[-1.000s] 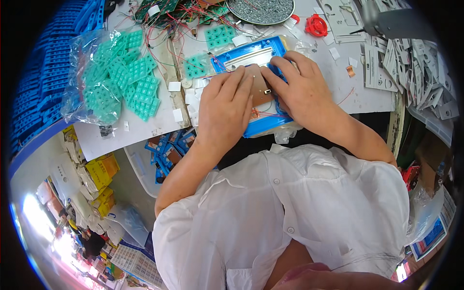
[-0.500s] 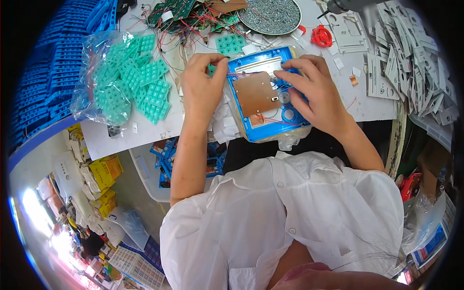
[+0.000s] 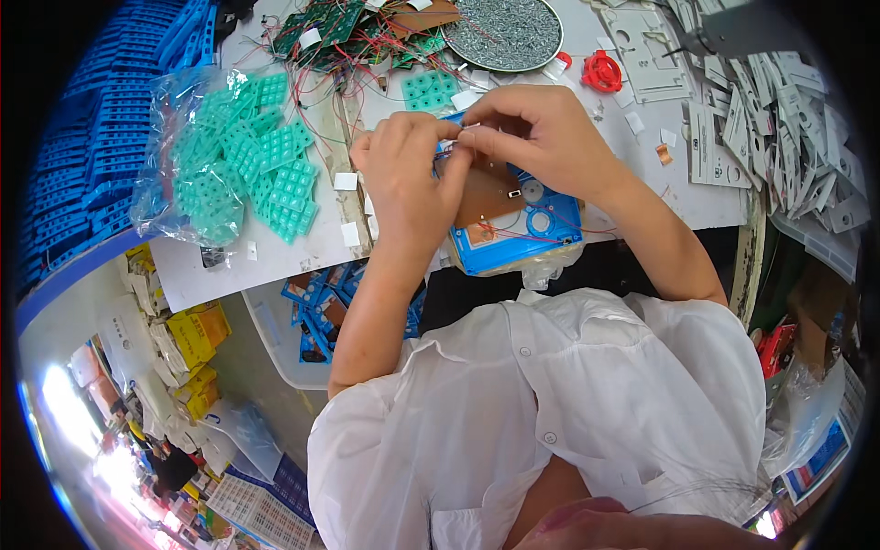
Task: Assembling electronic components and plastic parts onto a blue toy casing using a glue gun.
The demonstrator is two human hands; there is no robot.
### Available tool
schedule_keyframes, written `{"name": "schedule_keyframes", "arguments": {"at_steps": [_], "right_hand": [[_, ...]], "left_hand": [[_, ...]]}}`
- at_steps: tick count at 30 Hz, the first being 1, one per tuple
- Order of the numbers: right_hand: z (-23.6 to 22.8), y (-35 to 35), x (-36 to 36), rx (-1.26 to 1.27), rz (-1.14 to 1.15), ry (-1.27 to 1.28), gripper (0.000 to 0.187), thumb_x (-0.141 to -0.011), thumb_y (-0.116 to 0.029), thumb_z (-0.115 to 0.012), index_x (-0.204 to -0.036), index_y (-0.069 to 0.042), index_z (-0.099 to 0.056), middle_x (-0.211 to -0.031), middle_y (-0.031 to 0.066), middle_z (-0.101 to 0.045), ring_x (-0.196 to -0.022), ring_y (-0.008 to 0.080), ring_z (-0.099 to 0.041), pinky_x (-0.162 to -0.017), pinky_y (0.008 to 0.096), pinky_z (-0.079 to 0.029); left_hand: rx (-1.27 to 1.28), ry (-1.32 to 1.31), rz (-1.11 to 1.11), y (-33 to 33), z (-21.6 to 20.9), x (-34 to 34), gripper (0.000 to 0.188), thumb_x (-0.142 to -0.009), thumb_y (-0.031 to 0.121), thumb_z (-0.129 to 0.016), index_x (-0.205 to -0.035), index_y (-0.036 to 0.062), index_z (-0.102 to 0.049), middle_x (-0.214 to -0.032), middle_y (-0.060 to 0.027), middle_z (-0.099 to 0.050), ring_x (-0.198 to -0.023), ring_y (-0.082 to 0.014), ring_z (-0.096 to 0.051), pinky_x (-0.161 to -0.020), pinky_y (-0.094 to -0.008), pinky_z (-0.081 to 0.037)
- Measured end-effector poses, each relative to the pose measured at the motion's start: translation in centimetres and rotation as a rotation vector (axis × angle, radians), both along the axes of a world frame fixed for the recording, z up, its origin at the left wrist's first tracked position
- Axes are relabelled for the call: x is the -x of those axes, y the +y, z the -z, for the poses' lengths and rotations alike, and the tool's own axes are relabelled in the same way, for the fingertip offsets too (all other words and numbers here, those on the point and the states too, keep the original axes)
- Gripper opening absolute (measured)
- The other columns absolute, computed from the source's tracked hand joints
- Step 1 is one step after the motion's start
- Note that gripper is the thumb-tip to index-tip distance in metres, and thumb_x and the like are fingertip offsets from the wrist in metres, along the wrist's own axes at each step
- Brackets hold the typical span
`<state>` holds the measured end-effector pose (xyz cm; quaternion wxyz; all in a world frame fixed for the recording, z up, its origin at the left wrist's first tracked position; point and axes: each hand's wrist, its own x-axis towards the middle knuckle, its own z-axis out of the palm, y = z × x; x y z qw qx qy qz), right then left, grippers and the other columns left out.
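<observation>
A blue plastic casing [image 3: 527,246] lies in front of me at the table's near edge, on something wrapped in clear film. Inside it sits a brown circuit board [image 3: 489,196] with thin red wires. My left hand [image 3: 411,170] is closed in a pinch over the casing's upper left side. Just opposite, my right hand [image 3: 543,133] reaches across the casing's far part, with its thumb and fingers pinched together. The two sets of fingertips nearly meet; what they hold is too small and covered to make out.
Teal rubber keypads [image 3: 284,183] lie partly in a clear bag on the left, beside stacked blue casings [image 3: 82,137]. Wired green boards [image 3: 335,32] and a round tray of screws [image 3: 504,32] are at the back. White panels [image 3: 797,137] pile up right, near a dark tool [image 3: 701,41].
My right hand has moved from the casing's right side to its far left part. My left hand has shifted right, over the casing's edge, and its fingers now pinch near the right hand's.
</observation>
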<state>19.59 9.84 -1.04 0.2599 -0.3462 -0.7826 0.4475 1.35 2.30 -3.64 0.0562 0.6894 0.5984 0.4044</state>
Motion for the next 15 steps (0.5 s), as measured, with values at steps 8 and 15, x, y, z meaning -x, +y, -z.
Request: {"name": "schedule_keyframes", "arguments": {"at_steps": [8, 15], "right_hand": [[1.9, 1.0, -1.6, -0.321, -0.149, 0.175, 0.015, -0.088, -0.016, -0.075, -0.099, -0.007, -0.076, -0.09, 0.0092, -0.071, -0.077, 0.0262, -0.067, -0.067, 0.0339, -0.052], [0.8, -0.6, -2.7, -0.365, -0.083, 0.067, 0.027, -0.087, -0.014, -0.074, -0.113, -0.007, -0.074, -0.104, 0.0109, -0.071, -0.092, 0.0295, -0.067, -0.08, 0.0368, -0.054]], "left_hand": [[0.313, -0.521, 0.233, -0.6, -0.7, 0.5, 0.009, -0.089, 0.006, -0.072, -0.096, 0.0013, -0.072, -0.095, -0.0076, -0.065, -0.083, -0.0188, -0.061, -0.075, -0.0319, -0.047], [0.175, -0.361, 0.172, -1.0, 0.4, 0.6, 0.008, -0.089, 0.006, -0.071, -0.097, 0.0044, -0.071, -0.097, -0.0066, -0.065, -0.085, -0.0196, -0.06, -0.082, -0.0339, -0.043]]}}
